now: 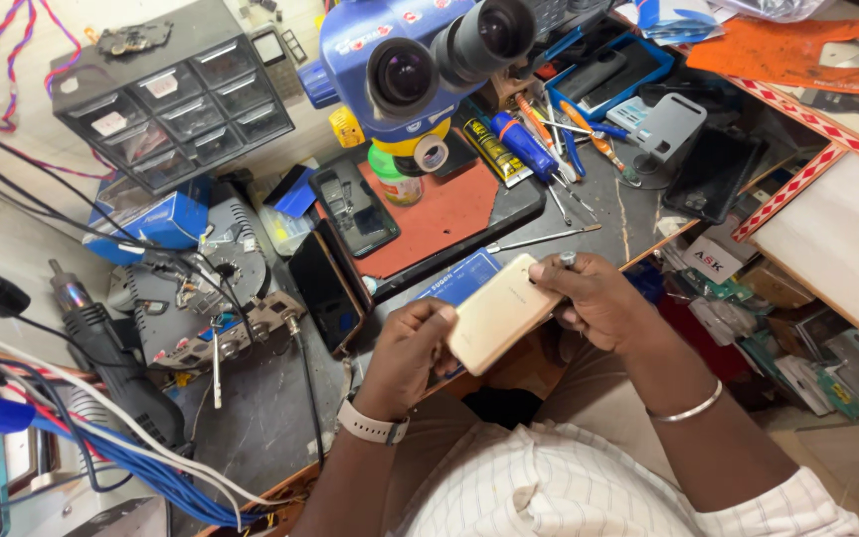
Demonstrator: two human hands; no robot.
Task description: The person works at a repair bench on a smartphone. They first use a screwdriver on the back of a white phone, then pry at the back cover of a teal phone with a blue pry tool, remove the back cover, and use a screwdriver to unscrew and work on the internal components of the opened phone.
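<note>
A gold-coloured phone (494, 312) lies back-up between both my hands, over my lap at the bench's front edge. My left hand (408, 353), with a white watch on its wrist, grips the phone's lower left end. My right hand (594, 298), a metal bangle on its wrist, holds the upper right end and pinches a small silver-tipped tool (568, 260) against it. Beneath the phone lies a blue mat (464, 278). A thin metal tool (544, 239) lies on the bench just beyond.
A blue stereo microscope (420, 60) hangs over a red mat (439, 214). Dark phones (328, 288) lie to its left. A drawer cabinet (176, 99), hot-air handle (101, 343), cables, screwdrivers (549, 139) and open side shelves with parts (797, 338) crowd the bench.
</note>
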